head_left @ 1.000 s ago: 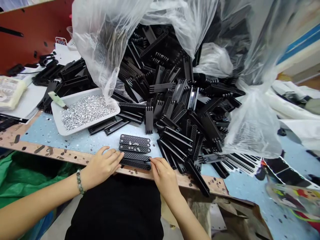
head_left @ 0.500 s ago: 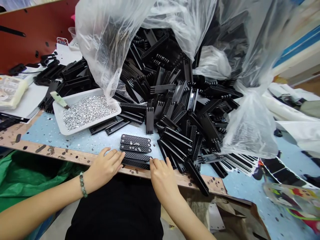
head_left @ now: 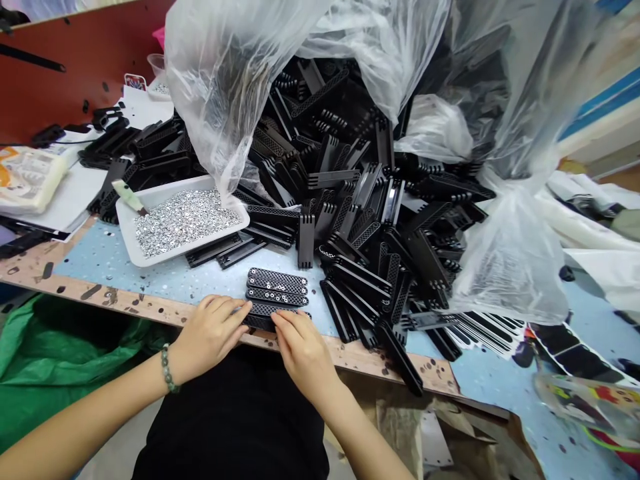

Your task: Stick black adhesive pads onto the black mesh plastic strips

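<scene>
"Here on the blue-topped bench [head_left: 125,280], what's the worry?"

"The clear plastic bag [head_left: 515,267] sagging over that heap of black bars [head_left: 360,200]: one slump could bury the work."

"And the hands?"

"Left hand [head_left: 210,337] slightly spread, right hand [head_left: 303,353] fingers together, both flat on the perforated bars [head_left: 277,283], no visible pinch. A slip could scatter the small silver rings [head_left: 270,295]."

We lose lower black plates [head_left: 261,321] under right hand [head_left: 303,353]. Silver specks [head_left: 276,288] on upper plates [head_left: 276,280] too small for us to name; same for loose bits [head_left: 185,222] in white tray [head_left: 131,233]. At 12 o'clock, translucent plastic bag [head_left: 225,80] veils part of black pile [head_left: 345,153]. Printed packet [head_left: 33,180] at 9 o'clock cut by frame edge. Colourful bag [head_left: 585,407] at 4 o'clock also cut, print blurred. Left forearm [head_left: 75,420] runs off at 7 o'clock.
</scene>
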The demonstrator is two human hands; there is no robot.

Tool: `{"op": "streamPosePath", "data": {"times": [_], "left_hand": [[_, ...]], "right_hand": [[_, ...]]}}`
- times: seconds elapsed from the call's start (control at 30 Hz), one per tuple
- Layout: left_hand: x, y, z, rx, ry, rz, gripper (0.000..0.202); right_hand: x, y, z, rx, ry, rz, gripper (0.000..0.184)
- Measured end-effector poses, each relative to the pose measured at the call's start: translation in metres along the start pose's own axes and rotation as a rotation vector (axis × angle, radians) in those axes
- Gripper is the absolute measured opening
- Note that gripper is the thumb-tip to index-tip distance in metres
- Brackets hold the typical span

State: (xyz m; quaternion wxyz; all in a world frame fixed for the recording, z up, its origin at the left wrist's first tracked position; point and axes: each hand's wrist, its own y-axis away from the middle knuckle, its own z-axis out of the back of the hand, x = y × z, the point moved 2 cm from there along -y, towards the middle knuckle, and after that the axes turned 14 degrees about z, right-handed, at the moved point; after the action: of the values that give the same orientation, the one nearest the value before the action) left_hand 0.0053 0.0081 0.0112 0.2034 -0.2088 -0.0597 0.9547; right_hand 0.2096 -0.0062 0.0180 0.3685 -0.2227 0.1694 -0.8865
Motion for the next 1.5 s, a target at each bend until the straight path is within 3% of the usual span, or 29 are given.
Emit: {"op": "streamPosePath", "data": {"times": [0.13, 0.33, 0.57, 0.8, 1.03, 1.17, 1.3, 1.5], "left_hand": [[0.006, 0.003, -0.007, 0.047, 0.163, 0.132, 0.034], [0.007, 0.003, -0.028, 0.084, 0.304, 0.264, 0.047], [0.006, -0.005, -0.036, 0.078, 0.324, 0.315, 0.040], [0.007, -0.007, -0.037, 0.065, 0.343, 0.341, 0.023], [0.007, -0.007, -0.039, 0.039, 0.328, 0.380, 0.017], [0.008, -0.006, -0.040, 0.053, 0.341, 0.369, 0.023], [0.010, -0.005, -0.041, 0.042, 0.358, 0.338, 0.038], [0.010, -0.004, -0.040, 0.036, 0.372, 0.330, 0.041]], "right_hand": [[0.005, -0.010, -0.016, 0.003, -0.055, 0.030, 0.035], [0.002, -0.024, -0.026, 0.112, -0.016, 0.081, 0.031], [-0.008, -0.054, -0.024, 0.370, 0.139, 0.496, 0.033], [-0.003, -0.081, -0.017, 0.589, 0.282, 0.842, 0.020], [-0.006, -0.100, -0.014, 0.510, 0.198, 1.036, 0.022], [-0.016, -0.095, -0.009, 0.494, 0.208, 0.954, 0.021], [-0.028, -0.071, -0.009, 0.404, 0.181, 0.749, 0.029], [-0.031, -0.032, -0.010, 0.184, 0.113, 0.415, 0.025]]}}
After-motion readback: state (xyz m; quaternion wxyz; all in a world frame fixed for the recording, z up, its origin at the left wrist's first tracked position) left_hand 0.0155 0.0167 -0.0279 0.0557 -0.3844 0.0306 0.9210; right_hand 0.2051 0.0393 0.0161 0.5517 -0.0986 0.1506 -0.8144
